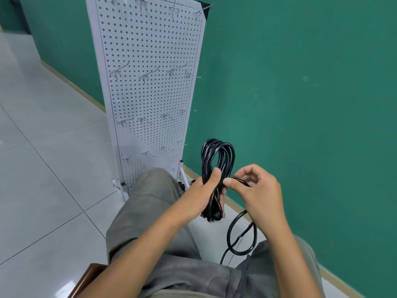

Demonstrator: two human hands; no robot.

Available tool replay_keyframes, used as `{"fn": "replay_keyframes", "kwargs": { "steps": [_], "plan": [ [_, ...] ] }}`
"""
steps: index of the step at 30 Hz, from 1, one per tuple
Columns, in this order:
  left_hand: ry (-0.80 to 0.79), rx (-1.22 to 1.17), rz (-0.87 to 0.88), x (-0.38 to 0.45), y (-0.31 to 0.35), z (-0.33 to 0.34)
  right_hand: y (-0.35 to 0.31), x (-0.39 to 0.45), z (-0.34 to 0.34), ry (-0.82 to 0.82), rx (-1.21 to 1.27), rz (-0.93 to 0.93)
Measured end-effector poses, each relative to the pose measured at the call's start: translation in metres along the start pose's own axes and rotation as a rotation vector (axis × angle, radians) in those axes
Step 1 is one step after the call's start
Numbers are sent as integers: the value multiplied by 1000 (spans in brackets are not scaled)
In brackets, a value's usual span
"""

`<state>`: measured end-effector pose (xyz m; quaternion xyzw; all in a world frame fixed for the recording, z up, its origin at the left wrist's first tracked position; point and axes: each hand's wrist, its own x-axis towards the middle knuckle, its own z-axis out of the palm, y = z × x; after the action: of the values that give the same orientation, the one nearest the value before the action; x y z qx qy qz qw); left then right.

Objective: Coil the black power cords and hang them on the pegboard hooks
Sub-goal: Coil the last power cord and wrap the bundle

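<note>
Left hand [206, 186] grips coiled power cord [217, 160]; right hand [253, 190] pinches its loose tail [240, 233]. Slack grip could let loops spring apart.

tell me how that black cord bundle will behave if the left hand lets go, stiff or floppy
Probably floppy: the black cord bends into tight loops above the left hand, and its loose tail sags in a curl below the right hand. Released, the coil would likely spring apart, since only that grip binds it. Its glossy jacket may slip.

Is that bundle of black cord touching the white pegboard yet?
Apart. The head view shows the coiled cord held up in the left hand, in front of the pegboard, on no hook.
</note>
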<state>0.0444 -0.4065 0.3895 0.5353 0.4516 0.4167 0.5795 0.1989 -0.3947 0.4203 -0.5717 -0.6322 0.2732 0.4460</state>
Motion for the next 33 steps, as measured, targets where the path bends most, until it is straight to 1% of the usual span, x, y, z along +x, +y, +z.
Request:
{"fn": "replay_keyframes", "kwargs": {
  "steps": [5, 9, 13, 15, 22, 24, 27, 30, 33],
  "plan": [
    [-132, -245, -13, 2, -3, -4, 4, 0, 2, 18, -25, 29],
    [-176, -338, -13, 4, -5, -8, 7, 0, 3, -57, 55, 36],
    [-94, -416, -7, 8, -6, -19, 13, 1, 4, -148, 159, 67],
    [-57, -520, -13, 9, -3, -24, 18, 0, 4, -177, 173, 87],
    [122, -713, 13, 14, -3, -48, 28, -1, 2, -262, 56, 109],
    [157, -700, 8, 15, -5, -50, 26, -3, 2, -256, 45, 85],
    [133, -642, -23, 13, -4, -48, 16, -5, 1, -172, 115, 28],
    [96, -452, -63, 12, -1, -44, 7, -4, -4, -113, 210, -4],
    [38, -290, -64, 10, -3, -36, -2, -2, -5, -92, 268, -1]
  ]
}}
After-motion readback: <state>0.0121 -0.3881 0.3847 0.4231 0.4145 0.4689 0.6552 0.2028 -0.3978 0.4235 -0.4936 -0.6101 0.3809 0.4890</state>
